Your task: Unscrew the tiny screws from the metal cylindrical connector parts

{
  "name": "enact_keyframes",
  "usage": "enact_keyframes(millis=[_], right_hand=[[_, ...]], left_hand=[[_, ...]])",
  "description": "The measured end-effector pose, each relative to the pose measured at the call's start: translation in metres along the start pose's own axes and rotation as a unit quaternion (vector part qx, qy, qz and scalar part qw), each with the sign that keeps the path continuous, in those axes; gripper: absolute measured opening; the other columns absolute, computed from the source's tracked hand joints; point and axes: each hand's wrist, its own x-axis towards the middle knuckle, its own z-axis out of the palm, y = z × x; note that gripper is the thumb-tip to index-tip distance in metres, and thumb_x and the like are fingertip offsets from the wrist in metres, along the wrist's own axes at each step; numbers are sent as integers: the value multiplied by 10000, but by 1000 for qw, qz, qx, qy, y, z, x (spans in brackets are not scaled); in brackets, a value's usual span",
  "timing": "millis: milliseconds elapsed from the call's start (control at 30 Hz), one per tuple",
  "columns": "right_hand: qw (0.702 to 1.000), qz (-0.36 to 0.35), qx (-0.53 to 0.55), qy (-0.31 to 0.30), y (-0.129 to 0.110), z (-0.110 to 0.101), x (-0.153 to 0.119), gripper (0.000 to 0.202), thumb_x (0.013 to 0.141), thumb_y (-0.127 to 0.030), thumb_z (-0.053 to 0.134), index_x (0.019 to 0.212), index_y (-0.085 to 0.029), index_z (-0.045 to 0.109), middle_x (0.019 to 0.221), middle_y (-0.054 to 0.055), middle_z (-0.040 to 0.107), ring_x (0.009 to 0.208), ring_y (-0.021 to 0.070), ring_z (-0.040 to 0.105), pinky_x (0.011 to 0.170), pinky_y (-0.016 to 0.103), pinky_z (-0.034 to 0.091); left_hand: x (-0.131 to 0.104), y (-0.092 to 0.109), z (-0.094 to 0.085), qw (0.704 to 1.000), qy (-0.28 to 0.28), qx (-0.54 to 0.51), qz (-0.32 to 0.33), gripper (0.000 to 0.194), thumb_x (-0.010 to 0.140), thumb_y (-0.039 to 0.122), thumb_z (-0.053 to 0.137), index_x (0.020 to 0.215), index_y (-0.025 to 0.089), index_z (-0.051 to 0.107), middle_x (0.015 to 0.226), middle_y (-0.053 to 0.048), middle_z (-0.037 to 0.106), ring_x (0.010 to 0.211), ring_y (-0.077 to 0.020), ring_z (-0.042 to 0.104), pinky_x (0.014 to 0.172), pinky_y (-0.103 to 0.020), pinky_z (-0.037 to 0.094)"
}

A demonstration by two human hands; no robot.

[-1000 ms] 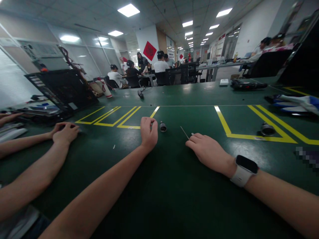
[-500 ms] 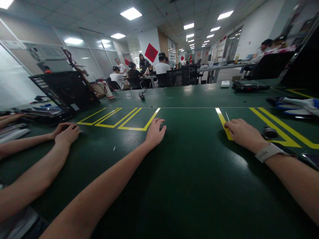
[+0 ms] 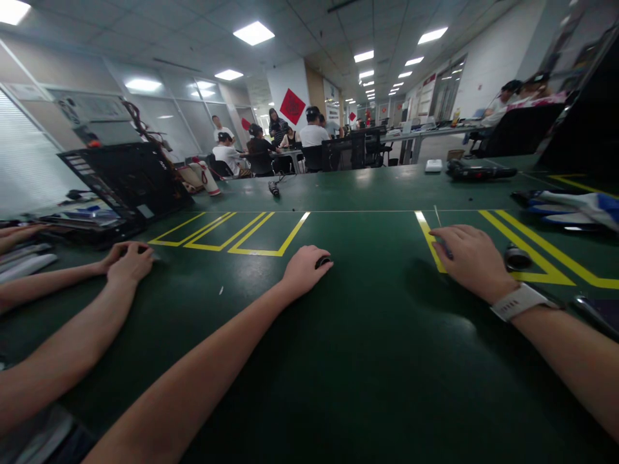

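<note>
My left hand (image 3: 304, 269) is closed around a small dark round part (image 3: 322, 261) with a ring-like end, just above or on the green table (image 3: 367, 361); most of the part is hidden by my fingers. Over the yellow tape at the right, my right hand (image 3: 468, 259), with a pale watch strap at the wrist, grips a slim screwdriver (image 3: 448, 251). Its thin bright shaft points up and away, and a bit of dark handle shows under the fingers. Beside that hand stands a dark cylindrical part (image 3: 517, 256).
At the left, a co-worker's hands (image 3: 128, 261) are on the same table. Yellow tape (image 3: 256, 252) marks boxes there. Farther off lie a small black part (image 3: 274, 188), a white case (image 3: 434, 165), a black tool (image 3: 478, 171) and blue-grey tools (image 3: 575, 207). A black panel (image 3: 130, 180) leans at left.
My left hand has come nearer to me with the round part, whose ring-like end now shows more. My right hand has shifted slightly, exposing some of the screwdriver's handle.
</note>
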Motion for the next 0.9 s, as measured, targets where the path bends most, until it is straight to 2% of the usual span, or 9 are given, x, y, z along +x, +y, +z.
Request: enact_keyframes(millis=[133,200,267,400,467,567,667,767,900], right_hand=[[988,60,136,40,-43,-25,-2,379,902,-390,352,995,-168,645,877,114,661,792,243,604,700,385,472],[868,179,463,32,-67,-40,-8,346,839,-469,481,846,-188,682,806,85,640,741,213,588,661,355,475],[820,186,541,2,-85,-52,-19,385,833,-518,465,762,-216,693,759,52,631,678,176,584,595,314,480],[669,255,693,-80,-99,-59,-48,313,752,-462,627,578,-206,673,559,2,542,499,103,476,462,237,394],[639,281,709,-104,-99,-54,-58,310,739,-432,656,541,-193,649,515,-11,495,461,88,426,435,227,359],[638,293,702,-115,-101,-44,-63,308,719,-426,681,539,-179,641,508,-13,479,461,88,413,433,229,338],[669,274,682,-110,-104,-39,-65,322,710,-456,680,552,-178,641,520,-7,500,482,100,428,451,240,342],[724,232,643,-95,-105,-38,-71,326,747,-479,637,600,-188,652,554,3,535,524,119,458,484,254,364],[831,128,533,-98,-105,-41,-81,312,849,-431,524,676,-203,648,625,11,567,588,140,501,526,269,388]], left_hand=[[-6,24,-2,998,-23,30,43,333,819,460,539,791,138,618,780,-65,590,784,-214,522,694,-343,423],[-11,37,-4,998,-26,-2,55,382,784,523,561,791,142,576,791,-50,564,766,-193,504,669,-317,414],[-16,49,-6,996,-38,-70,34,419,742,549,597,846,148,539,849,-40,545,717,-158,490,603,-273,402],[-26,69,-6,984,-55,-170,1,416,664,455,714,876,165,505,856,-13,539,693,-134,483,566,-238,386],[-30,77,-4,979,-54,-197,10,309,690,352,713,823,162,508,803,2,540,683,-127,487,582,-238,384],[-33,83,-1,970,-65,-228,46,221,736,311,669,769,156,514,744,10,533,663,-117,485,591,-238,381],[-35,85,2,969,-68,-230,63,211,759,317,641,738,156,507,711,14,517,645,-113,473,575,-234,367],[-36,83,4,969,-62,-228,68,205,762,303,632,720,159,493,700,17,508,638,-111,467,570,-230,362],[-36,82,5,971,-62,-214,89,160,770,256,611,721,163,491,706,16,507,650,-113,473,579,-229,367]])
